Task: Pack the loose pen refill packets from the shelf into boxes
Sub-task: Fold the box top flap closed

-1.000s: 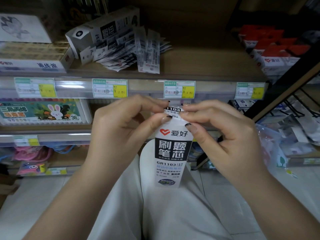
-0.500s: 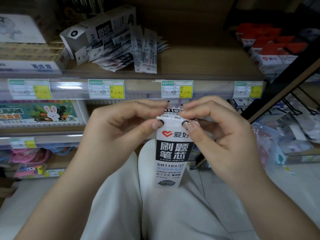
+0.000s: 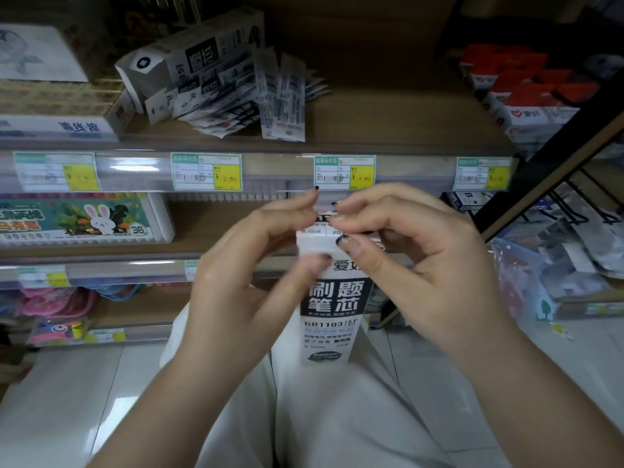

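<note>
Refill box (image 3: 332,309) upright over the lap, below the shelf's front edge; left hand (image 3: 256,265) and right hand (image 3: 422,261) both at its top end, fingers curled and pinching the top flap, left thumb on the box front. Loose pen refill packets (image 3: 250,99) heaped on the upper shelf (image 3: 388,123), left of middle, leaning on a tilted box (image 3: 199,55). Price tags (image 3: 344,172) along the shelf's front edge; red-topped boxes (image 3: 526,92) at its right end.
</note>
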Tool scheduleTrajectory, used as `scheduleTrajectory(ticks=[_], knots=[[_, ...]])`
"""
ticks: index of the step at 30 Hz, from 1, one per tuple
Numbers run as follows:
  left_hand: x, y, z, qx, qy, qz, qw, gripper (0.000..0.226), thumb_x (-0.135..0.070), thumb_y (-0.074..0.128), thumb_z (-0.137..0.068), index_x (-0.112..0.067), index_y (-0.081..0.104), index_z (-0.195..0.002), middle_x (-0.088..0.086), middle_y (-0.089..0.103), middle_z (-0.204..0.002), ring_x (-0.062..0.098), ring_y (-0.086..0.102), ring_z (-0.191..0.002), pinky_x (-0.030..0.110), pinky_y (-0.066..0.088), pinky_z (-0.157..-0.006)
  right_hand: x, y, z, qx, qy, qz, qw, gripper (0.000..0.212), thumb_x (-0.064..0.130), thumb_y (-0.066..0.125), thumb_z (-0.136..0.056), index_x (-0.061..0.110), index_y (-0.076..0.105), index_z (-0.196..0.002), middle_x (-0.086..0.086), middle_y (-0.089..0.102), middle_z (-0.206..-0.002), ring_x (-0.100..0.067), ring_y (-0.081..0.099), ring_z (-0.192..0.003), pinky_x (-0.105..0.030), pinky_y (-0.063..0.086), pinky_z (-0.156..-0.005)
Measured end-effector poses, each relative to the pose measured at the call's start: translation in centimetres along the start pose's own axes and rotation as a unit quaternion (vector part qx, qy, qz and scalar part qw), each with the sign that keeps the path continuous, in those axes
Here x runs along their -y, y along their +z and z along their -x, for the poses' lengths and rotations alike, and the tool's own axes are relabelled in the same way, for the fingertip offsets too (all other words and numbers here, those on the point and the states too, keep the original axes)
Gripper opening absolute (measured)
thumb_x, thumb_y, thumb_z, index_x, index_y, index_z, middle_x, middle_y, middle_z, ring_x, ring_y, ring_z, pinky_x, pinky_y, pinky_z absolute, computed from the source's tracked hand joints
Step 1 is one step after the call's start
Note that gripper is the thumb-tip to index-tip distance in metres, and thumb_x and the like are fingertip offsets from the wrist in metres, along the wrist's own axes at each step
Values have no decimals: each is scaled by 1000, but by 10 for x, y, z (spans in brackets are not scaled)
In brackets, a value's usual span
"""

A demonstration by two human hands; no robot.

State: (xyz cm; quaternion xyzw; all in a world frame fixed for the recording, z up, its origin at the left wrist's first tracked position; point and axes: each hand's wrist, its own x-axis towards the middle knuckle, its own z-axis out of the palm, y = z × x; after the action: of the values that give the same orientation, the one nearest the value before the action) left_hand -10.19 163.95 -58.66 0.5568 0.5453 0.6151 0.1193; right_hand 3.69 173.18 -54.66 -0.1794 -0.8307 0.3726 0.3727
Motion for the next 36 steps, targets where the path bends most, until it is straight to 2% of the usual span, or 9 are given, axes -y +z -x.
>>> scheduleTrajectory(ticks=[3,5,10,14,18,21,24,29,36], knots=[[-1,10,5,6,-42,16,999,50,-47,72,-73,-43,49,-117,-16,49,-133,15,51,-124,25,48,-90,1,3,0,19,-4,-5,1000,15,14,59,-84,8,70,-93,0,62,-102,-8,62,-93,-25,53,-77],[-1,19,6,-4,-78,3,997,70,-44,77,-64,-46,40,-123,-19,47,-130,13,52,-121,27,47,-91,2,4,-1,16,3,-3,1000,16,15,58,-84,7,70,-91,0,62,-102,-7,62,-90,-22,52,-75],[-4,41,4,-83,-123,-7,989,73,-33,72,-63,-41,35,-125,-3,47,-130,16,50,-122,28,44,-99,8,6,-7,-3,-25,75,997,8,8,60,-83,4,67,-82,-3,64,-93,-6,61,-86,-20,50,-75],[-5,59,7,-165,-103,-95,976,91,-42,63,-72,-29,7,-142,-10,30,-139,7,30,-136,14,26,-106,14,13,-13,-11,-31,144,989,5,10,61,-80,7,65,-77,-3,63,-85,-18,60,-82,-35,49,-69],[-7,65,6,-177,-138,-83,971,84,-46,62,-69,-24,21,-139,-8,41,-134,6,41,-127,4,30,-95,18,9,-18,16,-1,188,982,7,17,58,-80,12,63,-80,1,58,-85,-20,57,-84,-41,48,-66],[-8,64,3,-160,-123,-74,977,74,-42,64,-70,-9,36,-131,3,50,-124,15,51,-117,11,40,-87,18,2,-23,82,9,196,977,22,18,52,-83,24,66,-98,5,54,-93,-18,52,-95,-42,47,-72],[-9,64,1,-147,-113,-80,979,68,-38,61,-72,1,42,-125,6,52,-115,17,52,-108,9,37,-83,15,-3,-26,136,-9,203,970,34,17,49,-87,31,65,-112,7,49,-96,-16,48,-98,-34,41,-80],[-8,65,2,-145,-111,-89,979,70,-35,66,-69,1,42,-124,5,51,-118,14,50,-110,4,33,-85,11,-12,-30,195,-8,170,966,31,18,47,-89,29,64,-112,9,47,-99,-12,46,-97,-20,37,-83],[-5,66,8,-166,-104,-99,976,75,-35,65,-69,0,39,-129,-8,43,-118,-11,38,-115,-2,26,-89,15,-13,-31,215,-37,188,958,32,20,46,-89,26,66,-114,5,53,-99,-14,49,-93,-12,34,-76]])
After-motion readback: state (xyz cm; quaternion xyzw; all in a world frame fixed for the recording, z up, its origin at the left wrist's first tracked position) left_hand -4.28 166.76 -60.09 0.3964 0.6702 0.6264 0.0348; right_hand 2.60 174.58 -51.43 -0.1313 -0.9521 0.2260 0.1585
